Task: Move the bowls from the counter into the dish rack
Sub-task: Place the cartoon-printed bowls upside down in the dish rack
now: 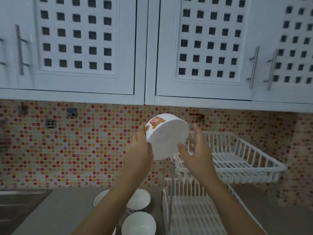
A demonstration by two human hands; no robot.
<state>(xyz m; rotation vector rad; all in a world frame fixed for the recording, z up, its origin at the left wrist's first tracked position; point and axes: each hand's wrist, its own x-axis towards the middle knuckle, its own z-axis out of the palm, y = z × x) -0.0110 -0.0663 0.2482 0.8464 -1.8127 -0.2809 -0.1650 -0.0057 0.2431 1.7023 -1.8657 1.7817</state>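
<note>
A white bowl (166,137) with an orange print on its side is held up in the air, tilted, in front of the tiled wall. My left hand (140,150) grips its left rim. My right hand (196,150) touches its lower right edge with fingers spread. The white two-tier dish rack (237,160) stands just to the right, its upper basket behind my right hand and a lower tier (191,209) beneath. Three more white bowls sit on the counter below my arms, one at the front (138,224), one behind it (140,199) and one partly hidden by my left arm (100,197).
White wall cupboards (152,48) with metal handles hang overhead. A sink (17,206) lies at the lower left. The grey counter (67,209) runs between sink and rack. Wall sockets (50,123) sit on the mosaic tiles.
</note>
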